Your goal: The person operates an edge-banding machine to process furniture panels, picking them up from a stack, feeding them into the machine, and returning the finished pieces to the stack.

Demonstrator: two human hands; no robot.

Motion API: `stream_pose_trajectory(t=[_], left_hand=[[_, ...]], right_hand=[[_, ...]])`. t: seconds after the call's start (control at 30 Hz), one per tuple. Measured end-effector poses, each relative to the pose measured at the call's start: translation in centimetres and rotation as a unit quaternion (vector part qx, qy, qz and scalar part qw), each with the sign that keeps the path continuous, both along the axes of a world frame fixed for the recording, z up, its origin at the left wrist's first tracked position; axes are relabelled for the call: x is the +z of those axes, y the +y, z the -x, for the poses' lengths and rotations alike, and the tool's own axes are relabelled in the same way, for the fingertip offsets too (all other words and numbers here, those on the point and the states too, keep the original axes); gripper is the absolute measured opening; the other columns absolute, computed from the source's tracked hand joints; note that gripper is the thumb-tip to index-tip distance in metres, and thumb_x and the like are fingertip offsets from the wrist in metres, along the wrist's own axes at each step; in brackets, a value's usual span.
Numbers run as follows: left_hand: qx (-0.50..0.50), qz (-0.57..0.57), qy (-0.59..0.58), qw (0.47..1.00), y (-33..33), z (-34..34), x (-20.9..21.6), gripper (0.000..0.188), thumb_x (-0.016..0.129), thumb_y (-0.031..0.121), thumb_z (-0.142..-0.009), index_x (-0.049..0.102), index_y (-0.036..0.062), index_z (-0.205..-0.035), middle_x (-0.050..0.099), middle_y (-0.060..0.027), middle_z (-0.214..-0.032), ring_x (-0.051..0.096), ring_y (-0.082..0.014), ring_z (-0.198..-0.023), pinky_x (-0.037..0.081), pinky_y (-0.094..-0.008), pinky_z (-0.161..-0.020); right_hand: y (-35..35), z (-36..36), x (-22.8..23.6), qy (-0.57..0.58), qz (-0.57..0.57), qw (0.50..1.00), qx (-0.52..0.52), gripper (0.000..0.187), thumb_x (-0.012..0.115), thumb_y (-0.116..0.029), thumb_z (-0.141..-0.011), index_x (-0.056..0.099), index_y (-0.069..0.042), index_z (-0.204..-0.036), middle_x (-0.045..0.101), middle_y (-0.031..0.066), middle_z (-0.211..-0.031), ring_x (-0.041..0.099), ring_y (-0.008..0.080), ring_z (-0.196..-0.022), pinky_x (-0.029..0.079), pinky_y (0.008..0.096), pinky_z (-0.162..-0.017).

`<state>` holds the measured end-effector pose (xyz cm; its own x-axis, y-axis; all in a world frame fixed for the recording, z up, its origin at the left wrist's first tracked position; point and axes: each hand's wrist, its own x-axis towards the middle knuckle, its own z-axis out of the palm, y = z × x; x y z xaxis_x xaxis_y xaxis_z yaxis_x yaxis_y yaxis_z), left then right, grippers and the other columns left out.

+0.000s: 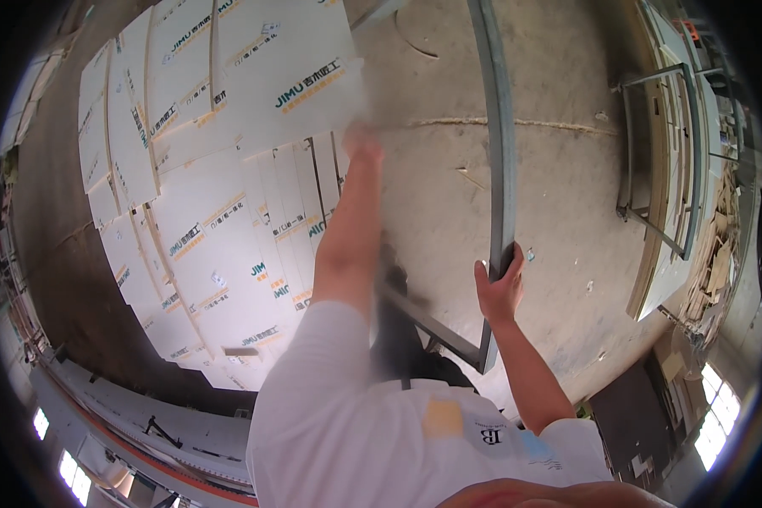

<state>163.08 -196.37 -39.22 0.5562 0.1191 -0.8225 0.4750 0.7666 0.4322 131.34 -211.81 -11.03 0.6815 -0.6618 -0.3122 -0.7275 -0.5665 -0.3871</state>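
My right hand is wrapped round a long grey metal rail, thumb on its left side and fingers on its right. The rail belongs to a metal frame, whose lower crossbar runs left near my legs. My left arm reaches forward, and my left hand is smeared by motion at the right edge of a white printed panel. Whether it touches the panel, and how its fingers are set, does not show.
More white panels lie overlapping in a wide stack on the left. Concrete floor lies ahead, with a crack across it. At the right stands a metal-framed rack beside stacked boards. A long machine bed with an orange rail is at lower left.
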Motion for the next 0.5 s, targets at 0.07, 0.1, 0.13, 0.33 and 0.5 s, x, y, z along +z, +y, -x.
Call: stream_pose_trajectory(t=[0.07,0.1,0.13,0.33,0.5], left_hand=[[0.022,-0.092,0.011,0.995,2.8,-1.5,-2.3,0.014,0.060,0.013,-0.093,0.063,0.0042,-0.104,0.066,-0.0071,-0.095,0.059,-0.0185,-0.081,0.050,-0.0322,-0.073],[0.063,-0.040,0.056,0.996,2.1,-1.7,-1.2,0.015,0.062,0.018,-0.094,0.064,0.0061,-0.104,0.067,-0.0060,-0.093,0.058,-0.0179,-0.075,0.049,-0.0316,-0.068],[0.091,-0.004,0.092,0.992,1.0,-1.9,0.4,0.017,0.063,0.022,-0.094,0.064,0.0080,-0.104,0.067,-0.0048,-0.091,0.057,-0.0172,-0.070,0.048,-0.0309,-0.063],[0.062,0.060,-0.046,0.995,4.8,-2.7,6.5,0.039,0.071,0.039,-0.093,0.058,0.0087,-0.115,0.068,-0.0060,-0.098,0.061,-0.0190,-0.060,0.050,-0.0281,-0.053],[0.041,-0.047,-0.085,0.994,10.7,-0.5,7.7,0.042,0.066,0.037,-0.097,0.056,0.0070,-0.123,0.067,-0.0058,-0.104,0.064,-0.0184,-0.069,0.060,-0.0397,-0.080]], right_hand=[[0.1,-1.0,0.2,-0.013,-0.012,0.999,0.032,0.079,0.075,-0.034,-0.083,0.032,-0.012,-0.147,0.057,0.0198,-0.130,0.058,0.0393,-0.115,0.046,0.0493,-0.096],[0.2,-0.9,0.1,-0.012,-0.018,1.000,0.022,0.081,0.075,-0.035,-0.082,0.033,-0.011,-0.147,0.059,0.0209,-0.128,0.060,0.0414,-0.113,0.047,0.0508,-0.094],[0.1,-0.6,0.3,-0.012,-0.022,1.000,0.007,0.082,0.075,-0.036,-0.081,0.033,-0.010,-0.146,0.061,0.0220,-0.125,0.061,0.0436,-0.111,0.048,0.0524,-0.092],[0.0,0.4,-0.2,-0.024,-0.018,0.999,0.010,0.081,0.074,-0.038,-0.082,0.032,-0.010,-0.146,0.059,0.0199,-0.127,0.062,0.0400,-0.109,0.048,0.0508,-0.093],[0.2,-0.6,0.8,-0.017,-0.046,0.999,0.016,0.083,0.073,-0.041,-0.083,0.032,-0.011,-0.148,0.058,0.0208,-0.130,0.059,0.0422,-0.115,0.047,0.0520,-0.095]])
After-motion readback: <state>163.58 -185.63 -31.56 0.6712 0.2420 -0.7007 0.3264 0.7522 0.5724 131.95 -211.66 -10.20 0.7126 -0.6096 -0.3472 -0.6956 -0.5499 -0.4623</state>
